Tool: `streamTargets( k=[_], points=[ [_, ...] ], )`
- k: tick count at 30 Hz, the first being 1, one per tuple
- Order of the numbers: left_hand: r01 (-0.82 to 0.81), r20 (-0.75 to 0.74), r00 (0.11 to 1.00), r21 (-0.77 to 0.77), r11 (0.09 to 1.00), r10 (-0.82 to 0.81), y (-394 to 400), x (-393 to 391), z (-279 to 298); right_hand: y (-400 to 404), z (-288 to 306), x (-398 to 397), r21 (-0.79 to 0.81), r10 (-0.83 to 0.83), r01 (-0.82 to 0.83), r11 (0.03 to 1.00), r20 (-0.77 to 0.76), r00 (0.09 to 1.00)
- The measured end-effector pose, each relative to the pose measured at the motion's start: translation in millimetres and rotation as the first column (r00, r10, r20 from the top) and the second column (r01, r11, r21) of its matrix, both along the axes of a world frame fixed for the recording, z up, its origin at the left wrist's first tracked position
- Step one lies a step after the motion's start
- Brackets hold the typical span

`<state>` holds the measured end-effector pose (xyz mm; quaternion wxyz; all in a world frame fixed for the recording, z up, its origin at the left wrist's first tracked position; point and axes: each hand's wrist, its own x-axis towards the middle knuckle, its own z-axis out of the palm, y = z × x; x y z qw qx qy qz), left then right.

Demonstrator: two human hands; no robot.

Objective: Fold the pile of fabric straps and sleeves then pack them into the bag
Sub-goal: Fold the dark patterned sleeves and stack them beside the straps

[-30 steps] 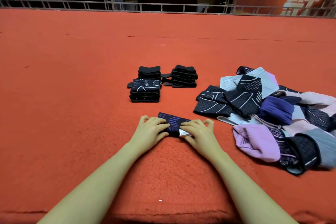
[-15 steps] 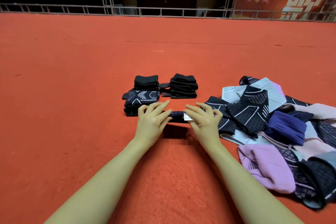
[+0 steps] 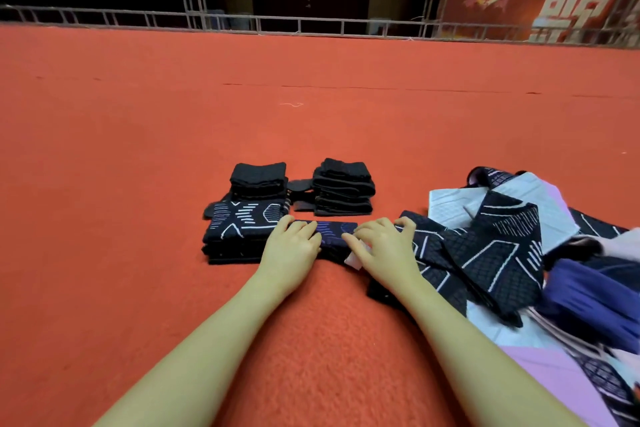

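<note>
Both hands, left hand (image 3: 292, 250) and right hand (image 3: 384, 248), grip the folded sleeve (image 3: 332, 234); set it square on the patterned stack (image 3: 239, 232), edges flush.

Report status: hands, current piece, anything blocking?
Left hand and right hand both gripping the folded dark sleeve. Sleeve beside the patterned stack. Unfolded pile touches right wrist; no bag in view.
</note>
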<state>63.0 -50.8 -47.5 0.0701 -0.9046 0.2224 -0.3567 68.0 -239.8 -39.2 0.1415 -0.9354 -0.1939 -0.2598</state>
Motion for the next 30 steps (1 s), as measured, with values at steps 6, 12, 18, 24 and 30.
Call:
streamTargets(
  k=[6,12,18,24,30],
  points=[
    [0.005,-0.007,1.0,-0.01,1.0,-0.005,2,-7,-7,1,-9,-2,-0.301,0.011,-0.074,0.951,-0.205,0.979],
    [-0.058,-0.063,0.997,-0.041,0.997,0.055,-3,-7,-6,4,-8,8,-0.353,0.04,-0.085,0.932,-0.133,0.99],
    [-0.073,-0.06,0.996,-0.049,0.996,0.07,-9,0,-6,2,-3,23,-0.321,0.08,-0.094,0.942,-0.057,0.995],
    [-0.038,-0.104,0.994,-0.011,0.999,0.037,-8,-9,-16,-3,-16,20,-0.261,0.22,-0.207,0.943,0.023,0.975],
    [-0.148,-0.353,0.928,-0.049,0.988,0.121,-11,-13,-18,-2,-10,27,-0.283,0.328,-0.26,0.923,0.224,0.918]
  ],
)
